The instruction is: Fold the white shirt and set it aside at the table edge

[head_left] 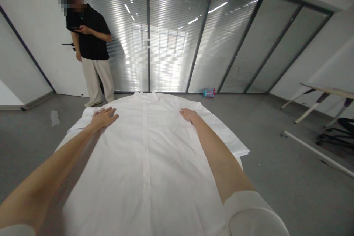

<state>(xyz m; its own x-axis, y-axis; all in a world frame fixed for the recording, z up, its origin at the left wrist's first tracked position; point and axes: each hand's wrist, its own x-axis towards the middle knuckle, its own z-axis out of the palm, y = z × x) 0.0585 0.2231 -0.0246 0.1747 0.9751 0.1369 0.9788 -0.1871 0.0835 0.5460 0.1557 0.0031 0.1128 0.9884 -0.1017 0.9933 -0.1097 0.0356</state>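
Observation:
A white button-front shirt (162, 155) lies spread out, front side up, on a round pale table (241, 163), its collar (145, 97) at the far edge. The right-side sleeve (229, 138) reaches over toward the table's rim. My left hand (103, 118) rests flat on the shirt near its left shoulder area, fingers spread. On the other side my right hand (188, 114) lies on the cloth by the chest, fingers stretched out and partly in view. Neither hand grasps the fabric.
A person (90, 33) in a black top stands beyond the table at the left, by a glass partition with blinds (168, 44). A blue and pink object (209, 93) lies on the floor. At right are a wooden-topped table (329, 90), a white pole (318, 151) and a chair base (336, 136).

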